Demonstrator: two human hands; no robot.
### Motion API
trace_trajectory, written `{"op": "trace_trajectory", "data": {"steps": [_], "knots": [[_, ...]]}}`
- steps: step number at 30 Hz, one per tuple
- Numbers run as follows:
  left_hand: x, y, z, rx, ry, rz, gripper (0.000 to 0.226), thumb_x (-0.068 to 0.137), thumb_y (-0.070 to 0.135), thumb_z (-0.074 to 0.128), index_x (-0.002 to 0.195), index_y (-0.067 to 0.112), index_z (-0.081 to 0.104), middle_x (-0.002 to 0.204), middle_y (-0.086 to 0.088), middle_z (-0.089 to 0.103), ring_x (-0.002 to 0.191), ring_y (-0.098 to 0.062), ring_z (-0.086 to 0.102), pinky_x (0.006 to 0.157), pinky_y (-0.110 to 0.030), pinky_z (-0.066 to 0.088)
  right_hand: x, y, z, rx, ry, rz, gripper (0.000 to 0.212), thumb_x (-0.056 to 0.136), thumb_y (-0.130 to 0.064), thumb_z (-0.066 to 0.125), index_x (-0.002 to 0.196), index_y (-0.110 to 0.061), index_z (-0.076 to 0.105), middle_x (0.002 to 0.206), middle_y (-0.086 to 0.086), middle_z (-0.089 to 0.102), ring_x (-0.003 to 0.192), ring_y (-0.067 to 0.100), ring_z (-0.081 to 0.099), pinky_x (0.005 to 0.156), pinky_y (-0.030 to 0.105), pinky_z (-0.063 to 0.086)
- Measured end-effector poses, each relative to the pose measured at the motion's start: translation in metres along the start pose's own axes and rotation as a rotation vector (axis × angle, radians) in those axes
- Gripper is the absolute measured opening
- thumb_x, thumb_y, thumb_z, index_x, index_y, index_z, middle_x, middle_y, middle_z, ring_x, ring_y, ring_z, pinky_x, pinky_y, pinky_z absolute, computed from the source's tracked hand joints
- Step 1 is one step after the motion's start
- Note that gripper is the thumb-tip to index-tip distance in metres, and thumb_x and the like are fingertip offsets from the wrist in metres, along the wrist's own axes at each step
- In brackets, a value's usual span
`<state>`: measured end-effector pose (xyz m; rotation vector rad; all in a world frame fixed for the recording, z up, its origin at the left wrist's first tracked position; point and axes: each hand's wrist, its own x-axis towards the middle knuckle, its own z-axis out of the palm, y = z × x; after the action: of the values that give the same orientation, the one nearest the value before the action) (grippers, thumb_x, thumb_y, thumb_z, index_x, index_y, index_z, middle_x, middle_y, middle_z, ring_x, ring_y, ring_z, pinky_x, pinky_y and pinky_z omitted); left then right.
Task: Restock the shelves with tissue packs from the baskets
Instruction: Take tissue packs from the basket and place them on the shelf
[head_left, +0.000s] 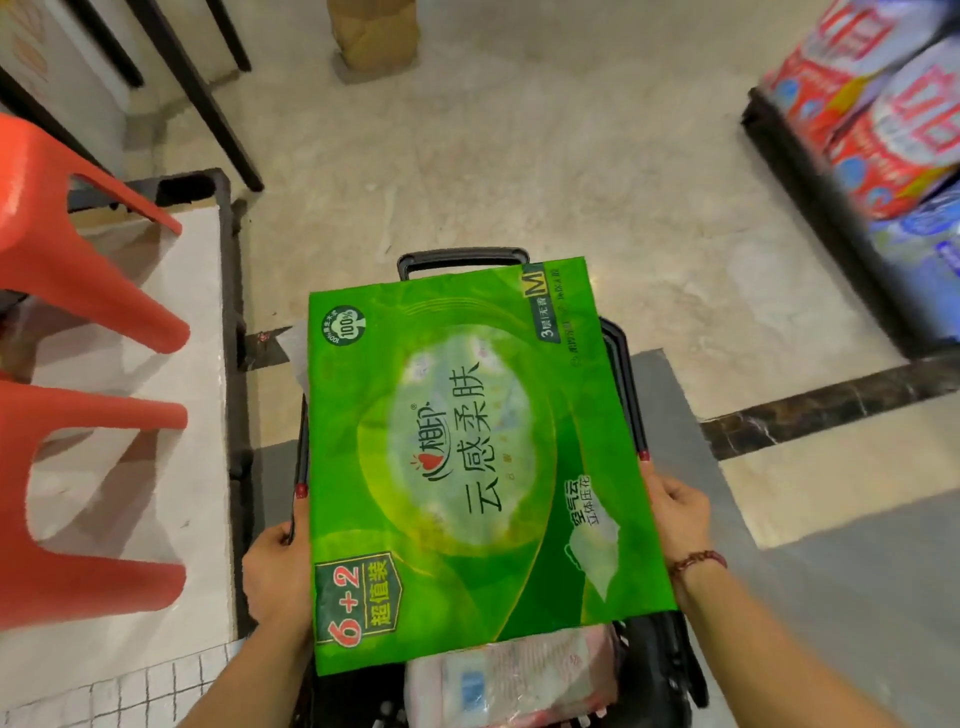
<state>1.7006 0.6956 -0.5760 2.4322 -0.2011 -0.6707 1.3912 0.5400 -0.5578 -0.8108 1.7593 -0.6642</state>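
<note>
A large green tissue pack (467, 457) with white Chinese print is held flat above a black basket (623, 374), covering most of it. My left hand (278, 566) grips the pack's left edge and my right hand (675, 514), a beaded bracelet on its wrist, grips the right edge. Under the pack's near end a pink and white tissue pack (514, 675) lies inside the basket. The basket's black pull handle (462, 259) sticks out past the pack's far edge.
An orange plastic stool (78, 364) lies on its side on a white platform (171, 332) at the left. Red and blue tissue packs (883, 114) fill a black shelf (810, 208) at the right. A brown cardboard box (374, 36) stands on the beige floor ahead.
</note>
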Motion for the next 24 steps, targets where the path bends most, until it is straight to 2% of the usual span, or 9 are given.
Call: {"op": "trace_trajectory", "data": {"steps": [3, 8, 10, 14, 16, 18, 20, 22, 24], "knots": [[-0.043, 0.035, -0.017, 0.055, -0.054, 0.107, 0.034, 0.095, 0.02, 0.05, 0.063, 0.008, 0.051, 0.058, -0.012, 0.047, 0.056, -0.027, 0.041, 0.053, -0.03, 0.03, -0.035, -0.014, -0.055, 0.046, 0.079, 0.026, 0.05, 0.091, -0.037, 0.06, 0.051, -0.016, 0.039, 0.053, 0.005, 0.03, 0.053, 0.015, 0.029, 0.052, 0.029, 0.026], [-0.128, 0.11, -0.026, 0.118, -0.208, 0.252, 0.042, 0.097, 0.024, 0.048, 0.057, 0.015, 0.042, 0.054, -0.01, 0.04, 0.058, -0.027, 0.038, 0.053, -0.035, 0.026, -0.085, -0.025, -0.157, 0.124, 0.244, 0.057, 0.05, 0.092, -0.038, 0.058, 0.051, -0.018, 0.038, 0.05, 0.004, 0.031, 0.042, 0.013, 0.028, 0.043, 0.02, 0.025], [-0.163, 0.135, -0.017, 0.107, -0.268, 0.282, 0.043, 0.096, 0.03, 0.049, 0.058, 0.012, 0.043, 0.055, -0.015, 0.042, 0.064, -0.028, 0.041, 0.052, -0.037, 0.026, -0.101, -0.025, -0.198, 0.193, 0.315, 0.09, 0.047, 0.093, -0.034, 0.059, 0.053, -0.016, 0.041, 0.047, 0.002, 0.034, 0.038, 0.01, 0.03, 0.038, 0.017, 0.025], [-0.231, 0.18, 0.015, 0.105, -0.355, 0.326, 0.055, 0.092, 0.05, 0.05, 0.06, 0.005, 0.045, 0.06, -0.019, 0.047, 0.058, -0.029, 0.042, 0.05, -0.034, 0.028, -0.121, -0.021, -0.276, 0.292, 0.446, 0.126, 0.04, 0.093, -0.029, 0.059, 0.059, -0.009, 0.049, 0.039, -0.002, 0.038, 0.033, 0.005, 0.034, 0.034, 0.015, 0.027], [-0.269, 0.202, 0.034, 0.082, -0.387, 0.366, 0.06, 0.088, 0.055, 0.052, 0.05, 0.011, 0.037, 0.053, -0.015, 0.043, 0.052, -0.027, 0.038, 0.051, -0.033, 0.025, -0.129, -0.017, -0.317, 0.351, 0.472, 0.162, 0.04, 0.09, -0.036, 0.06, 0.065, -0.005, 0.052, 0.046, 0.004, 0.039, 0.044, 0.015, 0.038, 0.036, 0.016, 0.029], [-0.306, 0.221, 0.054, 0.087, -0.434, 0.413, 0.06, 0.088, 0.054, 0.054, 0.047, 0.015, 0.035, 0.05, -0.014, 0.043, 0.05, -0.027, 0.039, 0.052, -0.032, 0.027, -0.134, -0.011, -0.355, 0.418, 0.515, 0.187, 0.051, 0.086, -0.042, 0.061, 0.08, 0.008, 0.062, 0.052, 0.009, 0.046, 0.053, 0.018, 0.039, 0.038, 0.017, 0.033], [-0.335, 0.239, 0.081, 0.102, -0.504, 0.453, 0.059, 0.086, 0.057, 0.053, 0.048, 0.013, 0.04, 0.054, -0.019, 0.052, 0.052, -0.028, 0.047, 0.055, -0.032, 0.034, -0.136, -0.009, -0.391, 0.484, 0.546, 0.195, 0.059, 0.092, -0.035, 0.057, 0.099, 0.024, 0.056, 0.07, 0.023, 0.056, 0.06, 0.02, 0.045, 0.043, 0.02, 0.038], [-0.366, 0.255, 0.107, 0.135, -0.573, 0.513, 0.059, 0.086, 0.059, 0.052, 0.051, 0.012, 0.044, 0.058, -0.021, 0.058, 0.055, -0.029, 0.053, 0.055, -0.033, 0.038, -0.14, -0.007, -0.423, 0.524, 0.633, 0.186, 0.058, 0.094, -0.029, 0.055, 0.11, 0.027, 0.05, 0.094, 0.044, 0.057, 0.07, 0.029, 0.051, 0.053, 0.026, 0.043], [-0.401, 0.275, 0.131, 0.165, -0.637, 0.588, 0.058, 0.088, 0.057, 0.051, 0.053, 0.011, 0.044, 0.057, -0.016, 0.058, 0.056, -0.029, 0.053, 0.053, -0.032, 0.036, -0.145, -0.008, -0.453, 0.574, 0.706, 0.214, 0.055, 0.095, -0.027, 0.054, 0.112, 0.025, 0.051, 0.103, 0.046, 0.057, 0.076, 0.035, 0.057, 0.064, 0.035, 0.048]]}}
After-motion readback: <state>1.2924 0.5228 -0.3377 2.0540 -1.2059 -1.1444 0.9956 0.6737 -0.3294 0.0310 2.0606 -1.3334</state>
